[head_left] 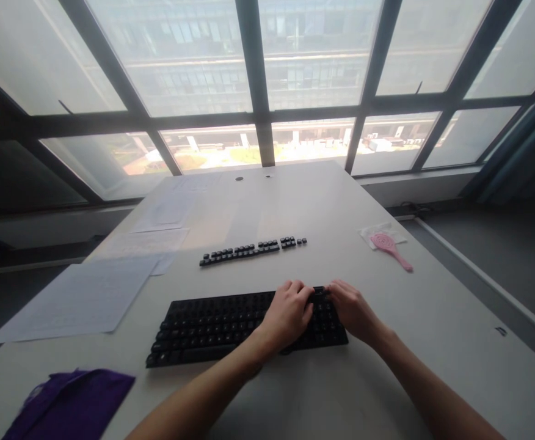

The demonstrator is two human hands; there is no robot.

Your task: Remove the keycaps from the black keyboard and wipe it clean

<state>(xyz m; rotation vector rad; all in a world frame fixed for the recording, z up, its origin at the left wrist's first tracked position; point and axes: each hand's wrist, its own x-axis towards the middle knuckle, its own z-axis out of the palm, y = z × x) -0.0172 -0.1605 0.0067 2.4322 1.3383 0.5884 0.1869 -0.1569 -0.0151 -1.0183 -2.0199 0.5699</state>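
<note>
Keyboard [231, 327]: laid flat on table [432, 318], near its front edge.
Left hand [289, 313]: curled over right-end keys, apparently pinching a keycap.
Right hand [352, 308]: fingers bent at far right corner; grasp cannot be told.
Loose keycaps [251, 249]: lined up beyond, apart.

— Where do the arms come in?

— Both from the bottom edge of the frame, bare, running up toward the lower middle. The left forearm enters left of centre and slants up to the right; the right forearm enters at the lower right and slants up to the left, so they converge.

— And the hands?

— The left hand [288, 311] is palm down, knuckles up, fingers curled forward and down. The right hand [352, 308] sits just beside it, also palm down, its fingers bent toward the left one.

— Touching each other?

— The fingertips meet or nearly meet; I cannot tell which.

— Holding anything?

— The curled fingers hide that.
</note>
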